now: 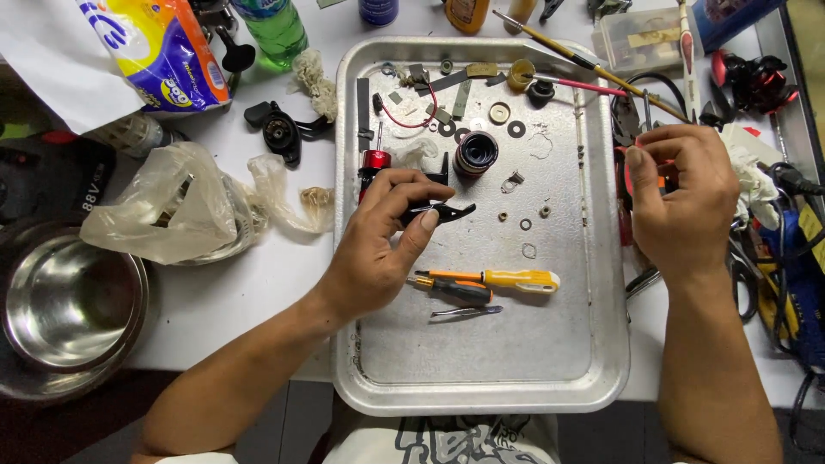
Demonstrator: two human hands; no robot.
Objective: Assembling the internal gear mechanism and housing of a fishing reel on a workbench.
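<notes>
Head view, looking down on a white bench (258,283) with a metal tray (481,378) at centre. The left hand (378,249) lies over the tray's left half; its fingers (427,221) pinch a small black curved part (447,210), held just above the tray floor. The right hand (683,202) hovers over the tray's right rim, fingers curled closed on a small tool with orange grips (666,176); the tool is mostly hidden by the palm, so its kind cannot be told.

On the tray, just below the left hand, lie a yellow screwdriver (516,279) and, touching it, a shorter black-and-orange screwdriver (455,290); tweezers (466,312) lie just below these. Above the left hand stand a red cylinder (375,160) and a dark round spool (476,153). Washers (516,129) and small nuts (544,210) are scattered across the upper half of the tray.

Off the tray, to the left: a crumpled clear plastic bag (172,206), a steel bowl (69,301) at the bench edge, a green bottle (271,30) and a black handle part (279,131). Two brushes (584,60) cross the tray's upper right corner. Cables and tools crowd the right edge of the bench.
</notes>
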